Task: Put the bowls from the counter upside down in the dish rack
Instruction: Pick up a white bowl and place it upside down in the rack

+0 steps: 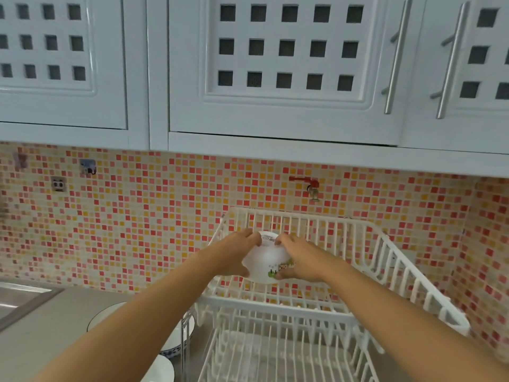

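Several bowls [176,337] sit nearest to me on the grey counter [55,326], stacked just left of the dish rack [413,288] and partly hidden under my left forearm; I judge these are yet to be moved. One plain white rim and one blue-patterned rim are visible; an exact count cannot be made.

Lower tier of the rack: white wire, directly below my forearms. No bowl can be made out in it, though the area is blurred.

Upper tier: also white wire, set against the mosaic tile wall [110,230]. The visible portion holds nothing.

Both arms extend over the upper tier. Between them I hold a white bowl [268,261], already inverted: the foot ring faces up and away, the rim with its green and brown print faces down. The bowl is above the wires, not yet resting on them as far as I can tell.

Left hand [237,253]: partly closed, fingers curved round the left side of the bowl, fingertips at the foot ring.

Right hand [298,259]: partly closed, fingers wrapped on the right side, thumb near the printed rim.

Progress assessment: early stage. This appears to be the first bowl going in. Remaining: lower it onto the tier, release, then repeat for the counter stack.

Beyond: a red wall tap [308,181] and white upper cabinets [275,64]
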